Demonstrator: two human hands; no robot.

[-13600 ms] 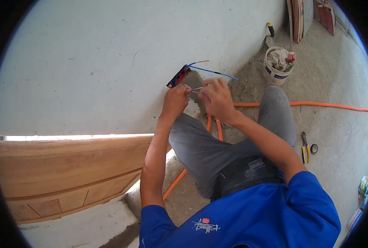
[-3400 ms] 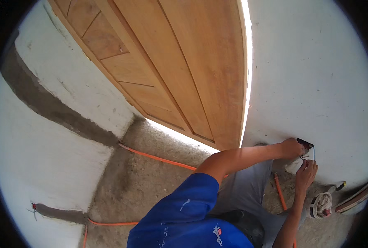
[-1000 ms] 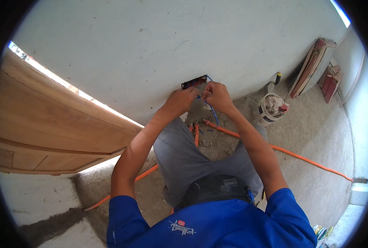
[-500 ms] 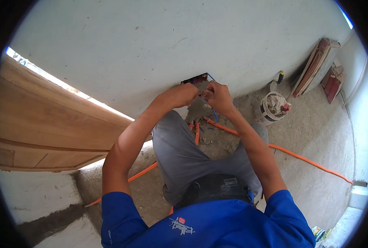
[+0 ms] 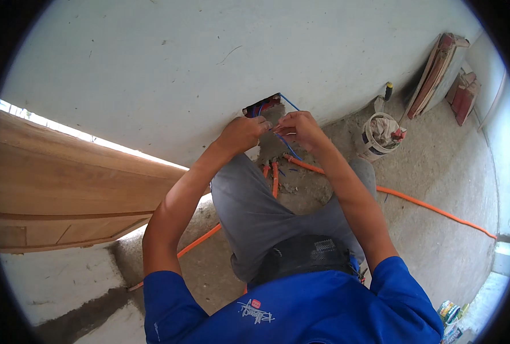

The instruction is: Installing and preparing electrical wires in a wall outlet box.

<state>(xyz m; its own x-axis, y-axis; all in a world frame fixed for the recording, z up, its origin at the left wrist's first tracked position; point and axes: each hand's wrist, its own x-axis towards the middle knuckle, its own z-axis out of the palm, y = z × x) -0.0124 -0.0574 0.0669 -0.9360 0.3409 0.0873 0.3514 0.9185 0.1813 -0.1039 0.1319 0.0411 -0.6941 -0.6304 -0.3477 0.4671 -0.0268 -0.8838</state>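
Observation:
A recessed wall box (image 5: pixel 255 108) with a dark red inside sits low in the white wall, above a patch of grey mortar. Thin blue wires (image 5: pixel 288 101) come out of it and hang past my fingers. My left hand (image 5: pixel 249 133) is in front of the box, slightly below it, fingertips pinched on a wire end. Just to its right my right hand (image 5: pixel 298 129) has thumb and fingers pinched on a wire too; the exact ends between them are too small to tell apart.
A wooden door (image 5: pixel 71 178) stands at left. Orange conduits (image 5: pixel 412 202) lie on the concrete floor (image 5: pixel 438 166). At right are a white bucket (image 5: pixel 372 149) with rags, a trowel (image 5: pixel 388 92) and red-edged boards (image 5: pixel 438 71) against the wall. My bent legs are below my hands.
Since half a second ago my hands have drawn slightly apart, leaving a small gap between fingertips. Earlier the view was turned more toward the door.

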